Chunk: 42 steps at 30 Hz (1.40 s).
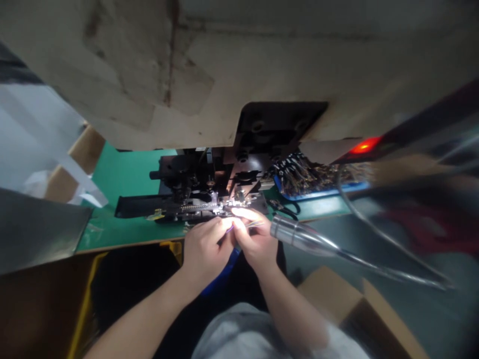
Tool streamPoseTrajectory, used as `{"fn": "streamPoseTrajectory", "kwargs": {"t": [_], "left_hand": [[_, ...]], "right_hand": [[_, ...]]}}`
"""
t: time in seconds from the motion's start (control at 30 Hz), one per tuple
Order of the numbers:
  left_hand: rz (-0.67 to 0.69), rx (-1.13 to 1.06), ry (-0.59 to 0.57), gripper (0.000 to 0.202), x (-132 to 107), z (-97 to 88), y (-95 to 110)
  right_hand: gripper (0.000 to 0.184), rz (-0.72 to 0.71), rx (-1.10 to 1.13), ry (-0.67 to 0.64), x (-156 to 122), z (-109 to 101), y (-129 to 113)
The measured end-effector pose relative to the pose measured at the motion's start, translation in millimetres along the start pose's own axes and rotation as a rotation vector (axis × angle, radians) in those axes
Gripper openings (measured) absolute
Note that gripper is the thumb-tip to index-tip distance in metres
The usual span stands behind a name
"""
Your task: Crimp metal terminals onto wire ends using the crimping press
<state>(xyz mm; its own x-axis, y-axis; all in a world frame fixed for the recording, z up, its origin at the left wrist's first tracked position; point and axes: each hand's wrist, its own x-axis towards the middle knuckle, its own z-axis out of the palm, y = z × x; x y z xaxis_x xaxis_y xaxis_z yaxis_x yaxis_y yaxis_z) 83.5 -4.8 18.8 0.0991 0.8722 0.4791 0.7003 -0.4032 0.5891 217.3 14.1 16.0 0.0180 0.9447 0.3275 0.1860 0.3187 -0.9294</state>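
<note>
My left hand (205,249) and my right hand (254,244) are close together in front of a black crimping press (198,179). Their fingertips pinch a thin purple-tipped wire (229,229), and a blue cable (220,279) runs down from my left hand. A metal strip of terminals (194,206) lies in the press just beyond my fingers. Bright light washes out my right fingertips, so the exact grip on the wire is hard to see.
A silver gooseneck lamp (295,234) shines in from the right. A blue-edged tray of bundled wires (310,177) sits on the green mat (123,174). A cardboard box (329,294) stands low right, a yellow crate (86,299) low left, and a red light (364,145) glows above.
</note>
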Motion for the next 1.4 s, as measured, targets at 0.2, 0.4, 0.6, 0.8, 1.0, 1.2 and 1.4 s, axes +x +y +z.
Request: {"fn": "streamPoseTrajectory", "kwargs": {"t": [0.2, 0.4, 0.6, 0.8, 1.0, 1.2, 1.4], "left_hand": [[-0.002, -0.01, 0.003, 0.015, 1.7, -0.3, 0.1], [-0.019, -0.016, -0.001, 0.016, 2.3, -0.7, 0.0], [-0.019, -0.025, 0.0, 0.019, 2.4, -1.9, -0.1], [-0.058, -0.039, -0.061, 0.017, 2.5, -2.3, -2.0], [-0.136, -0.191, -0.079, 0.017, 4.2, -2.3, -2.5], [-0.089, -0.205, -0.073, 0.014, 4.5, -3.5, -0.9], [-0.01, -0.094, -0.014, 0.012, 0.7, -0.7, -2.9]], "right_hand": [[0.021, 0.024, 0.028, -0.028, 3.8, -0.9, -2.2], [0.019, 0.031, -0.019, -0.006, 3.0, 0.0, -0.7], [0.018, 0.057, -0.045, 0.076, -4.5, 2.2, -0.3], [0.014, 0.062, -0.055, 0.007, -4.7, 0.4, -0.7], [0.004, 0.048, -0.077, 0.049, -3.9, 0.5, -1.3], [0.004, 0.051, -0.063, 0.098, -3.7, 4.2, -0.4], [0.009, -0.014, -0.123, 0.092, -1.3, 3.5, -2.6]]}}
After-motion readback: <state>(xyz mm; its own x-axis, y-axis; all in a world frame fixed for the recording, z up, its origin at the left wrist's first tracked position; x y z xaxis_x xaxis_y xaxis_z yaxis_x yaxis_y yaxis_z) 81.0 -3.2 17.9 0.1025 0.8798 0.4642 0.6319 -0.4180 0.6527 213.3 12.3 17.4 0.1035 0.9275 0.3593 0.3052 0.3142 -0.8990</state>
